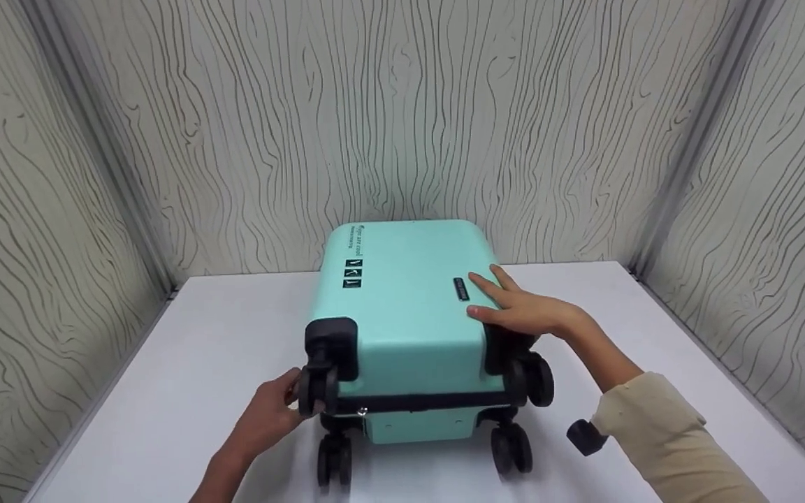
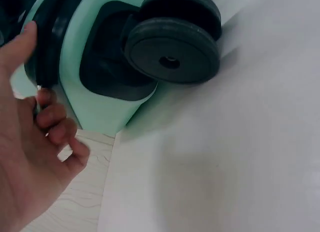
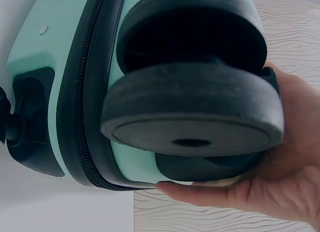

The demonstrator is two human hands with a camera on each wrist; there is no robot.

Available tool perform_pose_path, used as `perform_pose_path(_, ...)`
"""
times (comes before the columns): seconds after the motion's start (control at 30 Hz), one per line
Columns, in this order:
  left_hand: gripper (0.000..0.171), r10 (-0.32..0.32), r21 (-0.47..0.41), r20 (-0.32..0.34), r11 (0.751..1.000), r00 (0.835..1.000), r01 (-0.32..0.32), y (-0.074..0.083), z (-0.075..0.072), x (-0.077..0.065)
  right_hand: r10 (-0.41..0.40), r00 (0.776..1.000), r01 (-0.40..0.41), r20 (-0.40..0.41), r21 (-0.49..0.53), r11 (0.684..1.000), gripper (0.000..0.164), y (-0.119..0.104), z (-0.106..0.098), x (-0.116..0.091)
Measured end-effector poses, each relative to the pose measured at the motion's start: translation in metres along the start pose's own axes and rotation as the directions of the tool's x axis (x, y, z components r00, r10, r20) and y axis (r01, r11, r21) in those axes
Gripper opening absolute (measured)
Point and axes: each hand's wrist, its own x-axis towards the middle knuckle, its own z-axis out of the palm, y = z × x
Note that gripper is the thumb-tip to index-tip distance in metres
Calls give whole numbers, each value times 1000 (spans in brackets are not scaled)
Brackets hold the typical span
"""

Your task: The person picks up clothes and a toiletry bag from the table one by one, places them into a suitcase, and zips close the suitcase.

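Observation:
A mint-green hard-shell suitcase (image 1: 409, 293) lies flat in the head view, its wheeled end facing me. My left hand (image 1: 270, 416) is at the near left corner, partly hidden behind a black caster wheel (image 1: 318, 388). In the left wrist view, its thumb lies on the suitcase's black zipper band (image 2: 50, 42), and the other fingers curl in against the edge. A small metal piece shows by the fingertips. My right hand (image 1: 525, 307) rests on the right side of the suitcase top with fingers spread, beside a small dark nameplate (image 1: 461, 289). A silver zipper pull (image 1: 363, 412) shows on the near end.
The suitcase is on a white table (image 1: 235, 328). Wood-grain patterned panels (image 1: 402, 119) stand behind it and on both sides. Two lower caster wheels (image 1: 512, 448) stick out toward me. A dark block (image 1: 585, 437) is attached at my right sleeve.

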Motion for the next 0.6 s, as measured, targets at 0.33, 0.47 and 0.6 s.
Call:
perform_pose_path(0.33, 24, 154, 287, -415, 957, 897, -32, 7, 29, -12, -17, 1000, 17, -19, -12, 1000, 76, 2, 0, 2)
perform_pose_path(0.47, 31, 277, 405, -502, 912, 819, -61, 13, 44, -19, -6, 1000, 6, -15, 9, 1000, 77, 2, 0, 1)
perform_pose_path(0.6, 38, 328, 475, -539, 879, 776, -41, 20, 59, -27, 10, 1000, -9, -11, 48, 999, 76, 2, 1, 0)
